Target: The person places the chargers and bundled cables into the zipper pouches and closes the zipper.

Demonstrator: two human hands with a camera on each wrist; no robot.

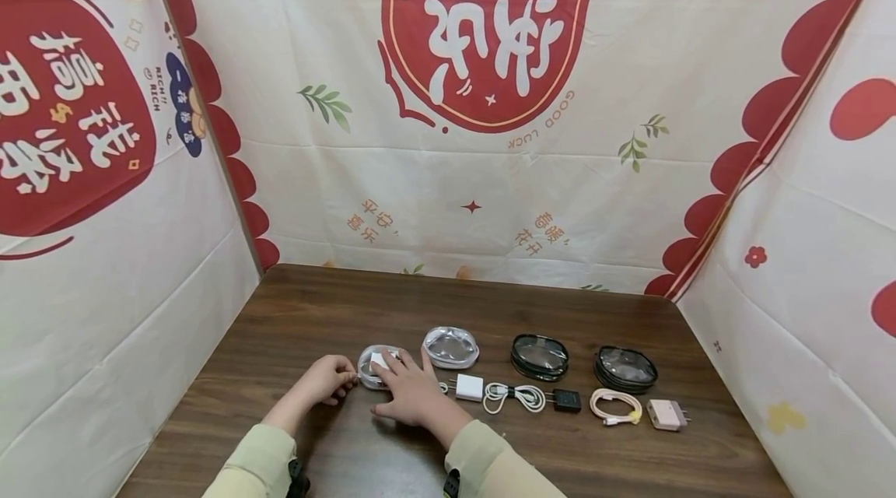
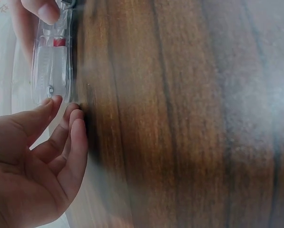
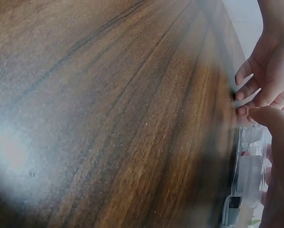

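A clear oval zip case (image 1: 365, 373) lies at the left of the row, with something white and a bit of red showing through it. My left hand (image 1: 327, 380) pinches the case's small metal zipper pull (image 2: 50, 89) between thumb and index finger at one end. Over the case's right side lies my right hand (image 1: 413, 393), its fingers spread and fairly straight on top. Its thumb points toward the left hand along the near side, partly covering the case in the right wrist view. Exact thumb contact is hard to make out.
Behind stand another clear case (image 1: 451, 348) and two black-rimmed cases (image 1: 539, 356) (image 1: 625, 368). Nearer are a white charger (image 1: 469, 387), a tied white cable (image 1: 514, 397), a black charger (image 1: 566, 401), a coiled cream cable (image 1: 615, 408) and a pinkish charger (image 1: 666, 415) on the wooden table (image 1: 560, 459).
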